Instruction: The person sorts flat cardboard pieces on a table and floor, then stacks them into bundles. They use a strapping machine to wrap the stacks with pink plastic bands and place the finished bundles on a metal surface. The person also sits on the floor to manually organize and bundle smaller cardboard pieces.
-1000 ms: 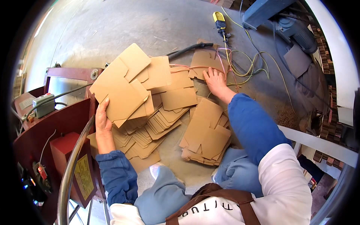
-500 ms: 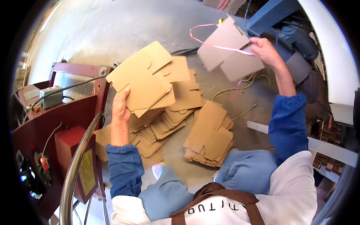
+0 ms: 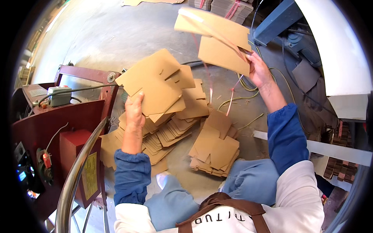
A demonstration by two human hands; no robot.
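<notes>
My left hand [image 3: 135, 110] grips the lower left edge of a stack of flat die-cut cardboard sheets [image 3: 153, 85], its thumb on top. Out at the upper right, my right hand [image 3: 259, 70] pinches the edge of another notched cardboard sheet [image 3: 223, 54], held tilted above the floor. A pink plastic strap [image 3: 210, 83] hangs down by that sheet, and a pale band runs across it. Fanned-out cardboard blanks [image 3: 167, 132] lie on the floor below my left hand. A squared pile of cardboard blanks [image 3: 215, 145] sits between them and my right knee.
At the left stands a dark red machine [image 3: 58, 120] with a curved metal rail [image 3: 79, 171] and a grey switch box [image 3: 59, 96]. Strapped cardboard bundles [image 3: 233, 11] stand at the far side. A blue metal frame [image 3: 279, 21] and yellowish cords [image 3: 248, 87] are to the right.
My right hand has swung the cardboard sheet away and to the left, turning its tan face into view. The strap now trails below it. My left hand and its stack have shifted slightly right.
</notes>
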